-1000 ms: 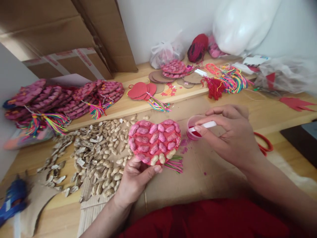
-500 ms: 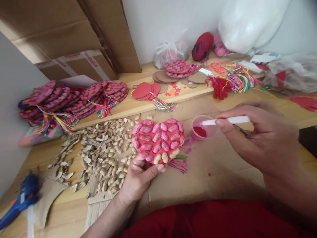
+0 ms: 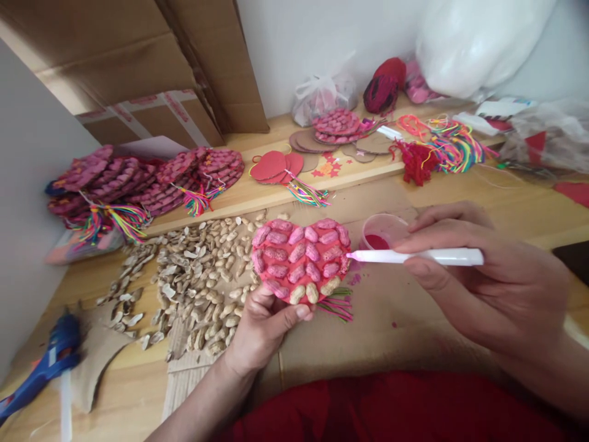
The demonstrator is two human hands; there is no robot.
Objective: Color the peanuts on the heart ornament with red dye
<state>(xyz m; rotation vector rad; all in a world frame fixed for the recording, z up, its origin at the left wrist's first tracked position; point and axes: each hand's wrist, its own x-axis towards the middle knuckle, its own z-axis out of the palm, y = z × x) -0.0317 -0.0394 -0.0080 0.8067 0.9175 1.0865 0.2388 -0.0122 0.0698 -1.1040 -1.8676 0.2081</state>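
Pinching a peanut heart (image 3: 304, 258) in the left hand (image 3: 267, 328), over the tabletop (image 3: 124, 374) toward its near edge; pinching a pen (image 3: 381, 256) in the right hand (image 3: 497, 288), holding its tip at the heart's side.

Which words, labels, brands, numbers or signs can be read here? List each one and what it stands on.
None can be read.
Red-printed tape on the cardboard box: too blurred.
Pale patch on the blue glue gun: any text too small.
White packet, back right: marks too small.
White pen: none visible.

Red heart (image 3: 286, 263), pink peanuts (image 3: 275, 253), three tan ones (image 3: 311, 293), white pen (image 3: 427, 256) at right edge
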